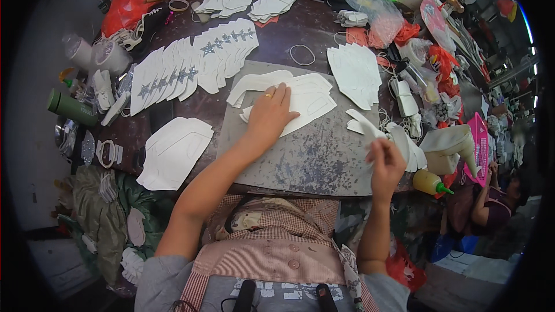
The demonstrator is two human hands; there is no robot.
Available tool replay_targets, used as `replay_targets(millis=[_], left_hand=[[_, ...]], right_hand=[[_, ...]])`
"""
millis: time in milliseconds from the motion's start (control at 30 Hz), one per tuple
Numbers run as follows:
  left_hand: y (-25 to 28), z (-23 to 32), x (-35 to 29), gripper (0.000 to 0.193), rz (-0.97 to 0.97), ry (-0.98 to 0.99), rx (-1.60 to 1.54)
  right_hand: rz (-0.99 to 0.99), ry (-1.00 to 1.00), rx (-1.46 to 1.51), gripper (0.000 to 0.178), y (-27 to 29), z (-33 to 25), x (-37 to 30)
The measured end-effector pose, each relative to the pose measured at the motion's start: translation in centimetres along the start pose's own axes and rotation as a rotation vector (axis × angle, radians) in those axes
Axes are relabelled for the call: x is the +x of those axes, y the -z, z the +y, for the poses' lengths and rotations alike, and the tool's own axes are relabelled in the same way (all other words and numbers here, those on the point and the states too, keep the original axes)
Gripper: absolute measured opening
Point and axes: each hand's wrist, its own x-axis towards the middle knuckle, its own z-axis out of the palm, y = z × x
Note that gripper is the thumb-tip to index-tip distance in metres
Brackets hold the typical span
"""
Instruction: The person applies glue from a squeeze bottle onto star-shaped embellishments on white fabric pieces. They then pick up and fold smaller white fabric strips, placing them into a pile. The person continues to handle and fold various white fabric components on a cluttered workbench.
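Observation:
My left hand [268, 117] lies flat, fingers stretched out, on white cut shoe-upper pieces [312, 97] on a grey worn board [300, 164]. Past its fingertips, a curved white strip [254, 82] lies along the far left side of these pieces. At the board's right edge, my right hand [386, 166] is closed in a pinch on a narrow white strip [364, 122]. Beside that hand rests a fanned bunch of similar white strips [407, 147]. A stack of larger white pieces [176, 153] sits left of the board.
Rows of white pieces with glittery stars [225, 52] spread behind the board. More white pieces [355, 75] lie at its far right. A yellow glue bottle [428, 182], a beige container [445, 147] and a pink basket [478, 144] stand right; a green flask [72, 108] lies left.

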Motion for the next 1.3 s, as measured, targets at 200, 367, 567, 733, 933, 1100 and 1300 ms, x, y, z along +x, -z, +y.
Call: replay_targets(millis=[200, 367, 567, 733, 933, 1100, 1300], left_hand=[[1.7, 0.3, 0.1, 0.038, 0.071, 0.094, -0.216], [5.7, 1.6, -1.4, 0.033, 0.16, 0.061, -0.558], [9.9, 4.0, -9.5, 0.031, -0.115, 0.213, -0.788], [7.2, 2.5, -13.8, 0.035, 0.095, -0.057, -0.047], [7.0, 4.9, -17.0, 0.049, 0.001, -0.024, -0.158], [6.3, 4.4, -17.7, 0.065, -0.034, -0.02, -0.128], [6.1, 4.3, -17.8, 0.066, -0.029, -0.031, -0.089]], right_hand=[[-0.068, -0.44, 0.662, 0.024, -3.1, 5.0, -2.3], [-0.041, -0.384, 0.985, 0.015, -2.0, 6.8, -2.3], [-0.147, -0.428, 1.073, 0.014, -1.0, 7.5, -1.9], [-0.442, -0.379, 0.337, 0.016, -4.0, -0.3, 0.0], [-0.918, -0.31, 0.051, 0.019, -11.3, -3.0, 0.5], [-0.924, -0.3, -0.062, 0.021, -12.5, -2.8, 0.3], [-0.906, -0.32, -0.08, 0.022, -12.8, -2.9, 0.0]])
